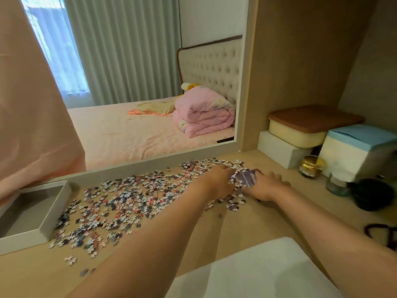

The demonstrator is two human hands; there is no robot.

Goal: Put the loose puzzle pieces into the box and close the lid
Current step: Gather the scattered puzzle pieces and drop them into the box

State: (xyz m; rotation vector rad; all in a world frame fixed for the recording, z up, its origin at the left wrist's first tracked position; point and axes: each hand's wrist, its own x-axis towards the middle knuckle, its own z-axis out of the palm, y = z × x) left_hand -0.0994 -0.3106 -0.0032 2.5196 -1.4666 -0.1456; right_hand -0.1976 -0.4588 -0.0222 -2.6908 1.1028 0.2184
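The small multicoloured cardboard puzzle pieces [120, 203] lie scattered in a long band across the pale wooden counter [247, 224]. The band's long axis runs diagonally from the near left to the far right. They are tiny and knobbed, in white, grey-blue, purple and salmon, and mostly lie flat in a single layer.

The band's near-left end touches the shallow white cardboard box [44, 222], which sits open with a grey inside at the counter's left edge. Its long side points away from us.

At the far-right end our left hand [217, 181] has its fingers curled down over a denser heap. Our right hand [266, 187] meets that heap from the other side, against a purplish clump [247, 178]. Blur keeps us from telling whether the right hand grips it.

The band's far edge runs close to a white frame [129, 166] along the back of the counter. Bare wood lies in front of the pieces. To the right, near the hands but apart from them, stand a gold-lidded glass jar [311, 166] and a white block [279, 150].
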